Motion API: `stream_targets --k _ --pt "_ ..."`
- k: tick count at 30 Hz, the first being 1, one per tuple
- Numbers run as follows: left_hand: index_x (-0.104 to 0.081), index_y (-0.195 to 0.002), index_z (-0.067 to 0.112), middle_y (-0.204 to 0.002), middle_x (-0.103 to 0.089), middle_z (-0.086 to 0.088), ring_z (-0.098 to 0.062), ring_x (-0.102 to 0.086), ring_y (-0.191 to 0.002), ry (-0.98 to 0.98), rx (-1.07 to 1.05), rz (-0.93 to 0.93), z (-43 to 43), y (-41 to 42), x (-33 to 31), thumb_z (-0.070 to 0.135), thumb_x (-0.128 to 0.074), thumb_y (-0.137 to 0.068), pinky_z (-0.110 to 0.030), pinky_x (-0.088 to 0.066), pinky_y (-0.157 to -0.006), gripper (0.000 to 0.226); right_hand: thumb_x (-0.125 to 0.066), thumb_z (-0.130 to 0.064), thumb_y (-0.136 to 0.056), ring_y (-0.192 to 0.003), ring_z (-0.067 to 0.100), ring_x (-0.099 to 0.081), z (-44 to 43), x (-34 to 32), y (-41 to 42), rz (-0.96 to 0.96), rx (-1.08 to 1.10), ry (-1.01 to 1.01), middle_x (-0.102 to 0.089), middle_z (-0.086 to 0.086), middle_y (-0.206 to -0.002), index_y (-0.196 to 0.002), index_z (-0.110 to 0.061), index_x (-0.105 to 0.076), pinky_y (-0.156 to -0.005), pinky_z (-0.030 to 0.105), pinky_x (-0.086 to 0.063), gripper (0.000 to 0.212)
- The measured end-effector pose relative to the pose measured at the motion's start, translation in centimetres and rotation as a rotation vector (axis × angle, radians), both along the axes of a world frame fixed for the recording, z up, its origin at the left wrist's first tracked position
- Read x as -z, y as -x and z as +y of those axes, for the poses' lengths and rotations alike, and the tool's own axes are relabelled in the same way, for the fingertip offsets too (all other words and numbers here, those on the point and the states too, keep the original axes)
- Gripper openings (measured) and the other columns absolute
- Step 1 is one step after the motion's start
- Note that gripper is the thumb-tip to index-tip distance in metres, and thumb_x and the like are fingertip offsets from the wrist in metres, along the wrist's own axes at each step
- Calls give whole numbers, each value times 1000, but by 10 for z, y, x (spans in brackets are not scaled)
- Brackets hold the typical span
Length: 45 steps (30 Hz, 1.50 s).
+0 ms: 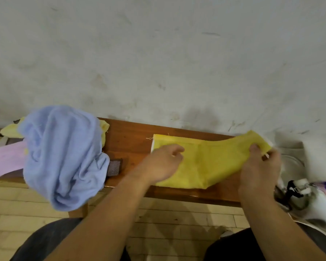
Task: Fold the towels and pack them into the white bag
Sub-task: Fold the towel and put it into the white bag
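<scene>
long brown wooden table (128,140) against the wall carries everything
crumpled light-blue terry towel (64,153) heaped on left end, hanging over the front edge, unfolded
flat yellow thin cloth towel (211,162) mid-right on the table, partly folded, its right end raised off the wood
pale pink towel (4,159) lies under the blue heap, far left
right grip (260,170): thumb and fingers closed, pinching the yellow towel's raised right end
left grip (162,164): rests on the yellow towel's left part with its fingers curled, can't tell if it has hold of cloth or just pins it
white bag (322,210) is probably the blurred white plastic at far right, not certain
handling: light, limp, no stiffness, sags wherever unsupported. Take it at corners or hem, pin one end flat, bring the other over
</scene>
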State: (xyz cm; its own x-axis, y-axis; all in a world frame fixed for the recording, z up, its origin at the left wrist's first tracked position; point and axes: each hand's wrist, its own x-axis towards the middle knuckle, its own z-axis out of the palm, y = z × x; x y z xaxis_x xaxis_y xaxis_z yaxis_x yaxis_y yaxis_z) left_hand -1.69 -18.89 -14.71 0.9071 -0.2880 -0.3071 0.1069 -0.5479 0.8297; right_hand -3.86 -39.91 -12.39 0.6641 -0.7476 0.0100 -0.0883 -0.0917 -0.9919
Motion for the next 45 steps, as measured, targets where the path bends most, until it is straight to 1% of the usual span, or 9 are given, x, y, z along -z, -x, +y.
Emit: stream_targets --k 5,9,13,20,26,32,40,43,45 --pt "-59 -131 22 -107 -74 2 -18 -72 -100 224 -354 229 48 -18 6 42 -48 -104 -35 -57 -94 35 -61 -18 -100 -73 -9 -56 61 25 20 -38 -558 354 -68 -21 -98 -105 -31 -54 -65 13 -44 16" --pt "-63 -116 21 -103 -73 -1 -18 -73 -97 241 -406 262 48 -17 15 47 -51 -102 -35 -59 -92 32 -66 -17 -95 -142 -3 -33 83 76 21 92 -992 764 -51 -14 -148 -116 -28 -58 -116 27 -34 25" --pt "-57 -133 16 -105 -70 -1 -15 -72 -91 145 -396 171 46 -20 22 40 -61 -98 -36 -61 -87 43 -66 -16 -91 -148 15 -34 84 90 19 83 -1056 929 -51 -3 -151 -109 -26 -62 -121 30 -23 21" --pt "-51 -137 21 -117 -64 2 -19 -65 -103 -21 -370 69 38 -23 26 39 -69 -92 -42 -55 -94 51 -69 -47 -90 -151 0 -17 73 72 18 110 -1114 948 -34 -15 -160 -133 -37 -52 -126 37 -20 47" --pt "-49 -139 20 -126 -62 0 -19 -61 -108 -1 -381 94 42 -26 29 32 -63 -97 -33 -50 -86 45 -60 -59 -90 -151 10 -24 39 50 0 246 -720 559 -27 -11 -163 -148 -39 -36 -121 43 -31 65" --pt "-49 -141 19 -116 -57 7 -15 -57 -97 60 -446 111 44 -27 31 28 -58 -100 -33 -50 -86 43 -56 -62 -93 -155 16 -12 22 60 -9 487 -855 527 -9 -10 -169 -156 -48 -23 -120 45 -26 73" --pt "-52 -133 17 -116 -59 1 -12 -53 -93 -176 -351 1 45 -26 38 28 -60 -98 -22 -41 -64 37 -68 -60 -87 -135 28 -48 28 48 -23 568 -691 231 -44 0 -154 -160 -28 -21 -102 43 -49 93" --pt "-56 -124 17 -104 -59 4 -4 -50 -77 -256 -328 -68 44 -25 39 26 -60 -97 -17 -35 -56 29 -83 -56 -74 -119 34 -62 28 46 -36 654 -637 -161 -61 6 -137 -150 -16 -43 -99 57 -53 94" --pt "-58 -121 17 -105 -63 2 -5 -51 -77 -300 -307 -104 45 -25 39 26 -61 -97 -16 -36 -57 25 -85 -44 -77 -106 34 -69 29 41 -37 650 -669 -266 -72 8 -119 -133 -9 -60 -96 58 -55 70"
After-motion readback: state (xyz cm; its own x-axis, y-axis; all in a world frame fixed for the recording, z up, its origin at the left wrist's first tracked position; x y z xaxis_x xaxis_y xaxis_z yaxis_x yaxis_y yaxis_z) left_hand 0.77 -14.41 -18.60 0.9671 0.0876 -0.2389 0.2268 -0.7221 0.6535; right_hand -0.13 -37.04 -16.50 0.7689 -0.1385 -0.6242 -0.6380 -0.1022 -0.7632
